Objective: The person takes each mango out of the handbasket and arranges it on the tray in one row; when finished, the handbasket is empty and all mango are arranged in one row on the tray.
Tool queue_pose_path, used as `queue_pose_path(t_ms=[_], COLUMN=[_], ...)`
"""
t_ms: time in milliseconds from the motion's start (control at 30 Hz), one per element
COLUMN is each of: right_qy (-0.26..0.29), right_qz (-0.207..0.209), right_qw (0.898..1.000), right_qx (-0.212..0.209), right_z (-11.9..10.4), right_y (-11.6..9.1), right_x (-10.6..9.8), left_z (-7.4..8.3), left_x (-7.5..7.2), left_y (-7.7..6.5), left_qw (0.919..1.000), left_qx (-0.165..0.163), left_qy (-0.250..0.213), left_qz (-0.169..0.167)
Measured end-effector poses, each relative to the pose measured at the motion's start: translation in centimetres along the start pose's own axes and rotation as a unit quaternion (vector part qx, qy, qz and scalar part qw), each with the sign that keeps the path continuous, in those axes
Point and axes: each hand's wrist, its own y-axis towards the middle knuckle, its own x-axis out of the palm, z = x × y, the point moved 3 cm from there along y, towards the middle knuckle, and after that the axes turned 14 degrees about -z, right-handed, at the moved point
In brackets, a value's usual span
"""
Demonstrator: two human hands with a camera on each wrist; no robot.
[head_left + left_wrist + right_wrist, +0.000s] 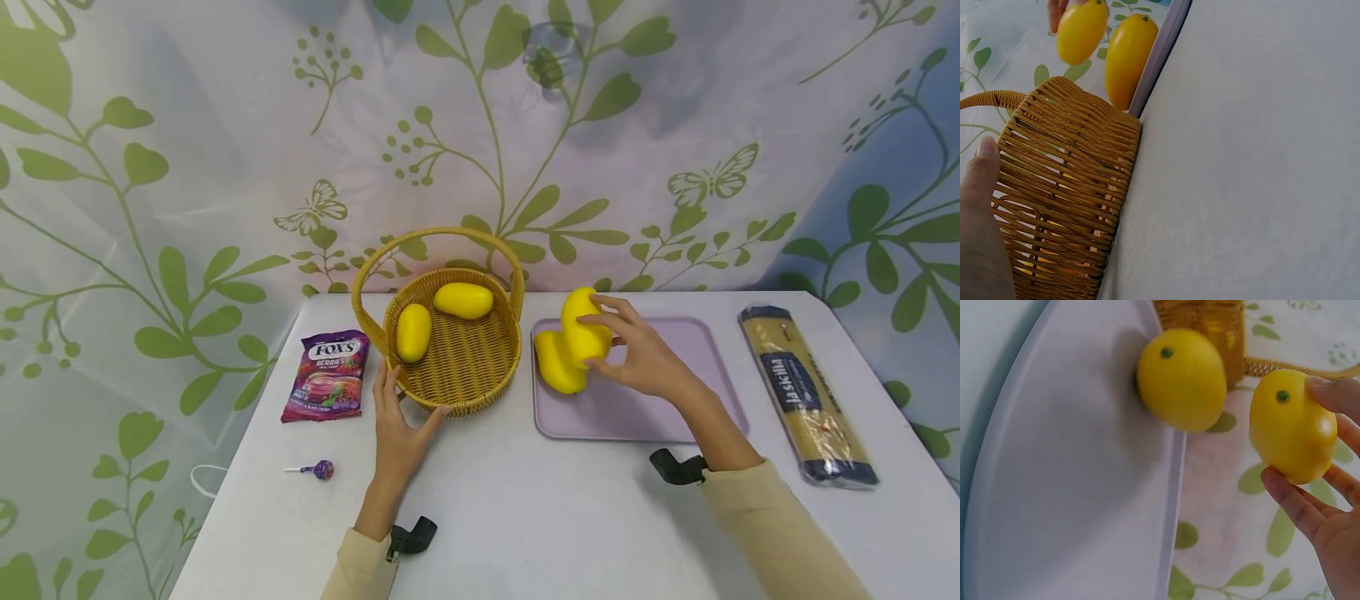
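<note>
My right hand (pixel 641 354) grips a yellow mango (pixel 583 327) between thumb and fingers, raised over the left part of the lilac tray (pixel 645 421). A second mango (pixel 558 367) lies at the tray's left edge, partly overlapped by the held one. In the right wrist view, the gripped mango (pixel 1293 428) shows a green stem spot. My left hand (pixel 397 433) touches the near left side of the round wicker basket (pixel 468 400), its thumb and fingers spread along the rim. Inside the basket lie two more mangoes, one at the left (pixel 414 332) and another at the back (pixel 463 301).
The basket's tall arched handle (pixel 438 232) rises toward the patterned curtain behind the table. Left of the basket lie a purple Fox's candy bag (pixel 327 375) and a lollipop (pixel 322 470). A long packet of pasta (pixel 806 396) lies right of the tray.
</note>
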Motion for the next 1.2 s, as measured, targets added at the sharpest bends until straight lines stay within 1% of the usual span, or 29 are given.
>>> queue_pose_path(t_ms=[133,233,367,433,700,967,1200], right_qy=[0.001,0.005,0.01,0.014,0.021,0.034,0.045], right_qz=[-0.007,-0.019,-0.036,-0.043,-0.057,-0.067,-0.072], right_qw=[1.0,0.999,0.997,0.996,0.996,0.996,0.995], right_qx=[0.02,0.034,0.063,0.071,0.063,0.049,0.054], right_z=[2.0,3.2,4.5,4.9,5.6,5.5,5.6], right_y=[-0.9,-1.6,-2.4,-2.7,-3.0,-3.1,-3.2], right_x=[-0.1,0.0,0.5,0.7,1.5,2.1,2.2], left_z=[0.0,0.0,-0.1,-0.2,-0.3,-0.3,-0.3], left_x=[0.0,0.0,0.1,0.1,0.1,0.1,0.1], left_y=[0.0,0.0,0.0,0.0,0.0,0.0,-0.1], left_qw=[1.0,1.0,1.0,1.0,1.0,1.0,1.0], left_qx=[0.0,-0.001,-0.003,-0.003,-0.004,-0.001,0.0], left_qy=[0.001,0.0,-0.003,-0.003,0.001,0.001,0.0], left_qz=[0.001,0.0,-0.003,-0.003,-0.003,0.002,0.002])
